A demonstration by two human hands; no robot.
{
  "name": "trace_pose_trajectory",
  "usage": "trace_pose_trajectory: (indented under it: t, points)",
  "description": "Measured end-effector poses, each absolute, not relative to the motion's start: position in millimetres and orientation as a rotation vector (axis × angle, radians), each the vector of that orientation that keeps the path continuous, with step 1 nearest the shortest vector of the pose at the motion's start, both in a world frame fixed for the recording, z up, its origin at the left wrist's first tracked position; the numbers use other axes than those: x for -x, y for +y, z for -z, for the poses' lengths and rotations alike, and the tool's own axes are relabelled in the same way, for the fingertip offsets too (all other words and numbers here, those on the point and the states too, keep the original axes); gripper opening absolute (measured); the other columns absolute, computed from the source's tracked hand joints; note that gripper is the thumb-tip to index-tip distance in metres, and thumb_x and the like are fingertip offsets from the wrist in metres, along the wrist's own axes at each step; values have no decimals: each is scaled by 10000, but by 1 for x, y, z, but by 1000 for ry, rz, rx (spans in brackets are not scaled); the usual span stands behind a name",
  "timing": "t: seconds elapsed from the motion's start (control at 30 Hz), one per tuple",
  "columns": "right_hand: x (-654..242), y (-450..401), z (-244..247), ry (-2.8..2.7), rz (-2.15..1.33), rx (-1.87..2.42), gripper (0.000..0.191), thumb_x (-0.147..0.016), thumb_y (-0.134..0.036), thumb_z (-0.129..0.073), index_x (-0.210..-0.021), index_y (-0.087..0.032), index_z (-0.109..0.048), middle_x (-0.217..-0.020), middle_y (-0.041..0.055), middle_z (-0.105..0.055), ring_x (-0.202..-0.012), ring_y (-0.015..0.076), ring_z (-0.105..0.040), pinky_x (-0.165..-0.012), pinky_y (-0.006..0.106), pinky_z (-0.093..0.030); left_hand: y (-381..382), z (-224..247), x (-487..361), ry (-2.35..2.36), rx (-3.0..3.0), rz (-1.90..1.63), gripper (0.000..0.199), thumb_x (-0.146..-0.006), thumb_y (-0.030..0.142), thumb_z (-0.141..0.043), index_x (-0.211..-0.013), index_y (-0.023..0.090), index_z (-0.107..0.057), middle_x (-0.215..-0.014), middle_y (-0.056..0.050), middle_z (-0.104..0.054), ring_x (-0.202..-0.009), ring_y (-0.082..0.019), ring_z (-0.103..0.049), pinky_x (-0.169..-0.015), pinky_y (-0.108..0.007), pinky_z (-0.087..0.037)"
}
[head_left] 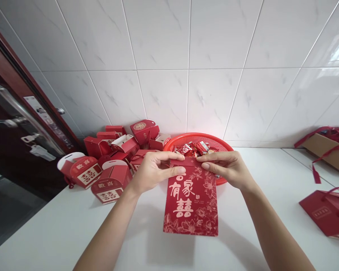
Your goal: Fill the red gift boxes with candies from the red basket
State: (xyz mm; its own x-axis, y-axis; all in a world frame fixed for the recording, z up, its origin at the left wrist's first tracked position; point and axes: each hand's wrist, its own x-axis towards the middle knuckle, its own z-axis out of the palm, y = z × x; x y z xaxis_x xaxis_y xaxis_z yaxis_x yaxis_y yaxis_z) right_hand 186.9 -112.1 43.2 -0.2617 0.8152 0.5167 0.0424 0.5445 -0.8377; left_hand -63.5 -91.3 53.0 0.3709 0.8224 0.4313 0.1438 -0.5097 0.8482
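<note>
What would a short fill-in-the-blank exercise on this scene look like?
The left hand and right hand grip a paper packet coloured mainly ____.
Wrapped candies lie ____, not outside, the plastic basket.
The brown cardboard box is nearer the picture's ____ edge than its left.
Missing words: red; inside; right.

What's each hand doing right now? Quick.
Left hand: closed, pinching the top of the red packet near its left corner.
Right hand: closed, pinching the same top edge near its right corner.
</note>
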Motion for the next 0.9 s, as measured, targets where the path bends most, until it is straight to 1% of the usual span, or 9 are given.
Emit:
trace_pose_trajectory:
  t: [0.07,0.17,0.23,0.37,0.47,0.57,0.63,0.77,0.9]
  points:
    - [-186,-112,-44,-1673,-867,727,163,-858,-356,-835,-983,-255,-866,-846,57,-810,-715,184,-716,-581,288,-579,-91,-53,63,836,-1919,-1192,322,-731,390,-909,-979,193,-848,-962,-64,-836,-847,-221,-781,-785,-295,-661]
    - [-186,-113,-43,-1649,-848,744,197,-852,-332,-842,-1037,-263,-853,-863,43,-793,-683,157,-680,-554,270,-555,-92,-54,60,830,-1948,-1205,237,-839,400,-821,-963,198,-837,-928,-53,-830,-798,-197,-772,-749,-273,-648]
    - [-187,-113,-43,-1637,-857,766,249,-847,-348,-846,-1081,-262,-841,-876,42,-783,-661,152,-661,-534,274,-549,-93,-54,58,840,-1955,-1211,246,-886,399,-773,-1027,203,-817,-930,-49,-822,-771,-184,-760,-718,-265,-638]
    - [-189,-113,-43,-1658,-882,827,315,-853,-404,-832,-1119,-236,-825,-829,43,-759,-630,158,-642,-524,292,-555,-96,-52,55,888,-1957,-1248,354,-890,388,-762,-1194,207,-757,-858,-25,-786,-705,-164,-717,-677,-261,-620]
    - [-190,-114,-46,-1702,-934,864,336,-872,-438,-806,-1121,-212,-811,-837,53,-750,-655,168,-651,-530,287,-553,-97,-51,55,903,-1999,-1264,305,-903,384,-746,-1156,217,-772,-764,0,-741,-659,-148,-680,-654,-252,-606]
    - [-189,-116,-51,-1778,-997,844,325,-934,-459,-730,-1111,-197,-801,-851,57,-739,-718,178,-668,-585,285,-556,-97,-50,55,869,-2002,-1283,262,-906,369,-741,-1123,227,-780,-795,-3,-757,-663,-144,-689,-663,-245,-606]
    - [-189,-117,-53,-1826,-969,835,306,-963,-453,-691,-1057,-182,-797,-843,53,-724,-743,173,-655,-627,284,-541,-97,-50,55,845,-1995,-1286,246,-903,358,-745,-1107,226,-783,-826,-13,-772,-705,-156,-715,-683,-247,-611]
    - [-188,-121,-56,-1910,-794,885,272,-974,-407,-668,-878,-167,-755,-732,17,-652,-656,133,-549,-590,269,-440,-99,-49,52,833,-2005,-1275,211,-898,345,-744,-1063,223,-791,-866,-30,-784,-886,-206,-760,-787,-274,-625]
    - [-191,-132,-63,-1976,-669,915,224,-984,-353,-648,-911,-175,-764,-760,27,-706,-671,144,-578,-598,272,-442,-103,-51,50,830,-2018,-1218,261,-906,347,-741,-1138,230,-769,-1035,-49,-806,-1080,-238,-746,-926,-310,-615]
